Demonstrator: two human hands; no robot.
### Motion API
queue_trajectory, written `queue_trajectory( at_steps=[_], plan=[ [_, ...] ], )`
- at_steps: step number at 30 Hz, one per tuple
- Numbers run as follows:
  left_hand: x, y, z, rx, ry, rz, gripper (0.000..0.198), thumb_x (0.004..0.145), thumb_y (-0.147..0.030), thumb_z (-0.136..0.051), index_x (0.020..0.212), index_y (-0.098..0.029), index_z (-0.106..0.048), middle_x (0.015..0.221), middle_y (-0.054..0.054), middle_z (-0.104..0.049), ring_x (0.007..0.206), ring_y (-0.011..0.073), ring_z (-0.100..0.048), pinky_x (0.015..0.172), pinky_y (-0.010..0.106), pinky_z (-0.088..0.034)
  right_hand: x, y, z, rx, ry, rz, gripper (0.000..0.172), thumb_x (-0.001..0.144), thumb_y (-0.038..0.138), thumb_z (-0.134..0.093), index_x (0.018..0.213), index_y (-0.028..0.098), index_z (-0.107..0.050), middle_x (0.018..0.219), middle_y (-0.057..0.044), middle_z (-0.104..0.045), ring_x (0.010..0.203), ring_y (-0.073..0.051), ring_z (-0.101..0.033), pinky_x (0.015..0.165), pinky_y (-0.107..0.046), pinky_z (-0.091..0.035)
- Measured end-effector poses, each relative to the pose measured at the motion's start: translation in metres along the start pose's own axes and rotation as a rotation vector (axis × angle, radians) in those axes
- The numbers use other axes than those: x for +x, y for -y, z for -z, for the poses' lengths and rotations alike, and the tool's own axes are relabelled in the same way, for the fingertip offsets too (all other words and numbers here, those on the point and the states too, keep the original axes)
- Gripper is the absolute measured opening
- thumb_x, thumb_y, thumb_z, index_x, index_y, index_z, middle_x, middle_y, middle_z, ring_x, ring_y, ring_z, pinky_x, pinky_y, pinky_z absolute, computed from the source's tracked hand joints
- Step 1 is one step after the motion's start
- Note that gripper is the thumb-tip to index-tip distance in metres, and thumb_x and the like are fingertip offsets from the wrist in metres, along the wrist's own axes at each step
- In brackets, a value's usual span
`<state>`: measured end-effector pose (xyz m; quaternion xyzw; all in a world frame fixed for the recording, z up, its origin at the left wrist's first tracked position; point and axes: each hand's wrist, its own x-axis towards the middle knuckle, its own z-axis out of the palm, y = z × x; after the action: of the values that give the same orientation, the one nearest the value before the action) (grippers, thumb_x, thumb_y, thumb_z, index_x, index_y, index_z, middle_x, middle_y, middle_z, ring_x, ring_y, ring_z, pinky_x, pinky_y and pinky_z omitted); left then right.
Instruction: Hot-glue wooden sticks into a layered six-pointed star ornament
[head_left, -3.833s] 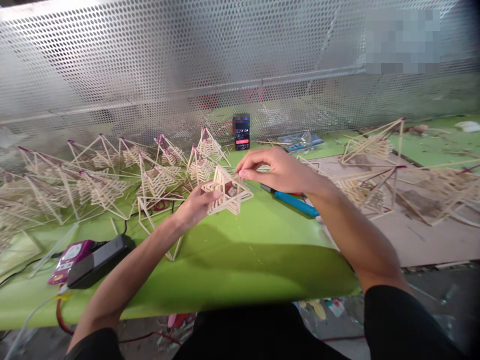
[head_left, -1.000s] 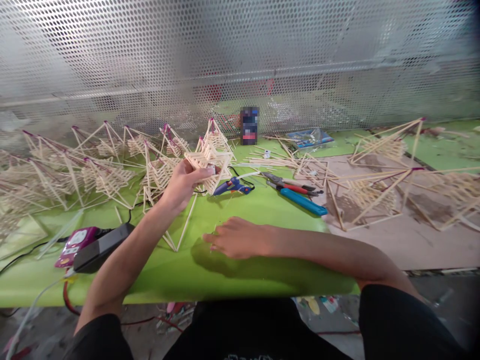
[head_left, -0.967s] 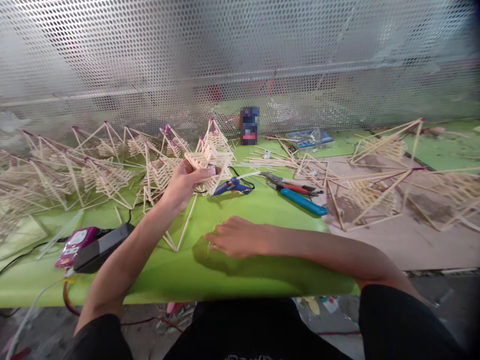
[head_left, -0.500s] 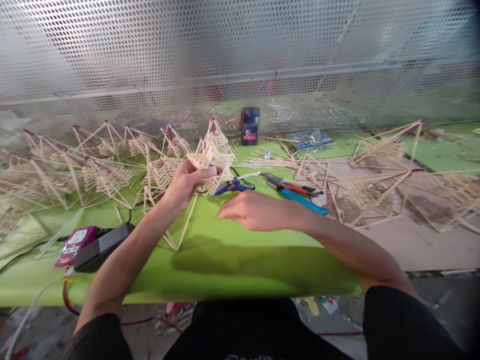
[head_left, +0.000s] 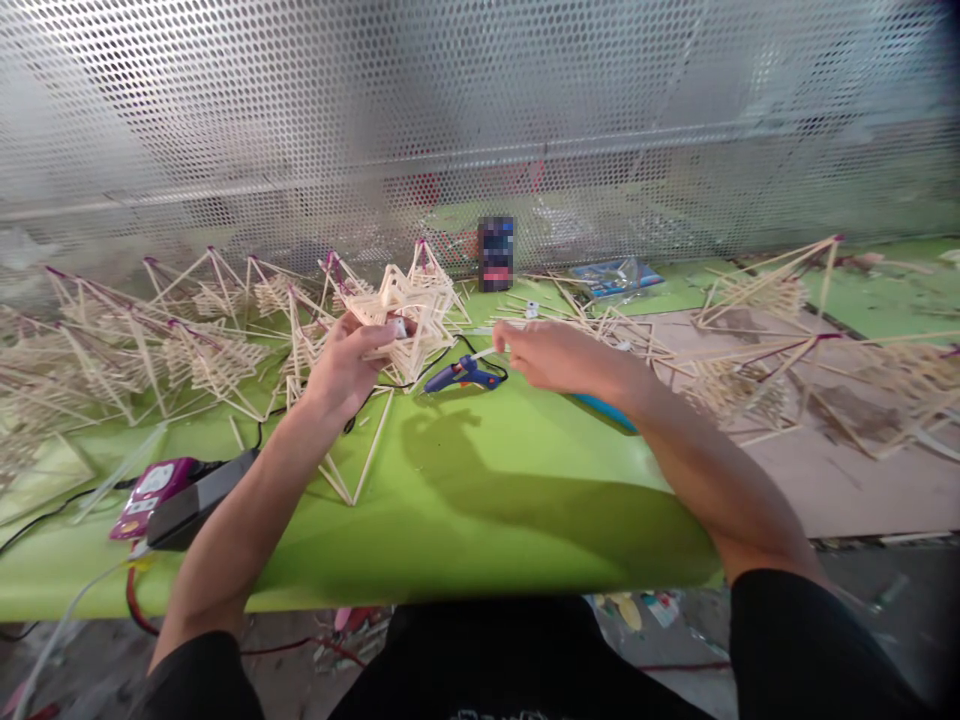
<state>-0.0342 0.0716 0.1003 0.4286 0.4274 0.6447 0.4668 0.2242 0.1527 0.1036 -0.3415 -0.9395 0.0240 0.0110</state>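
Note:
My left hand [head_left: 346, 365] is closed around a star-shaped frame of thin wooden sticks [head_left: 409, 300], raised above the table. Near its thumb sits a small white block [head_left: 400, 328]. My right hand [head_left: 547, 355] has its fingers curled together at the rear of a blue hot glue gun [head_left: 454, 373]. The gun's white glue stick [head_left: 484, 354] runs up to those fingertips; whether they grip it or something else is hidden. Two sticks joined in a V [head_left: 367, 450] lie below my left hand.
Stick frames with purple tips [head_left: 210, 345] crowd the left; others [head_left: 757, 385] stand on a board at right. Blue-handled pliers [head_left: 609, 412] are partly under my right arm. A phone [head_left: 496, 253] leans before the perforated metal screen [head_left: 480, 100]. A purple power strip [head_left: 154, 495] lies at left.
My right hand has moved up and to the right, to the rear of the glue gun. My left hand has shifted slightly left and turned the star frame. The gun lies about where it was.

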Motion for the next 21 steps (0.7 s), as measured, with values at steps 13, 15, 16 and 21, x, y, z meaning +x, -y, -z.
queue_trajectory(
  at_steps=[13,15,16,21],
  plan=[
    [0.0,0.017,-0.003,0.071,0.117,0.048,0.028,0.061,-0.028,-0.084,0.086,-0.02,-0.074,0.083,0.003,-0.077,0.072,0.0166,-0.071,0.065,0.025,-0.056,0.006,-0.014,0.01,0.916,-0.497,0.093,0.025,0.09,0.033,-0.067,0.109,0.019,-0.057,0.097,-0.006,-0.079,0.093,-0.021,-0.076,0.08,-0.035,-0.059],
    [-0.001,0.019,-0.005,0.087,0.128,0.066,0.03,0.061,-0.028,-0.085,0.088,-0.019,-0.075,0.083,0.004,-0.077,0.073,0.0172,-0.072,0.068,0.025,-0.057,0.004,-0.007,0.014,1.027,-0.509,0.116,0.02,0.089,0.033,-0.069,0.101,0.019,-0.06,0.098,-0.006,-0.079,0.091,-0.02,-0.076,0.08,-0.034,-0.061],
    [-0.002,0.02,-0.006,0.096,0.133,0.076,0.031,0.062,-0.028,-0.086,0.089,-0.018,-0.075,0.084,0.004,-0.077,0.075,0.0179,-0.073,0.07,0.026,-0.057,0.003,-0.002,0.016,1.062,-0.52,0.123,0.018,0.089,0.033,-0.069,0.096,0.019,-0.061,0.098,-0.005,-0.079,0.089,-0.019,-0.076,0.078,-0.033,-0.061],
    [-0.005,0.025,-0.011,0.123,0.158,0.112,0.039,0.063,-0.029,-0.086,0.098,-0.015,-0.074,0.09,0.007,-0.078,0.079,0.02,-0.074,0.073,0.027,-0.057,-0.007,0.021,0.025,1.149,-0.578,0.129,0.013,0.084,0.029,-0.075,0.089,0.021,-0.066,0.09,-0.002,-0.079,0.082,-0.018,-0.077,0.073,-0.032,-0.064]
  ],
)
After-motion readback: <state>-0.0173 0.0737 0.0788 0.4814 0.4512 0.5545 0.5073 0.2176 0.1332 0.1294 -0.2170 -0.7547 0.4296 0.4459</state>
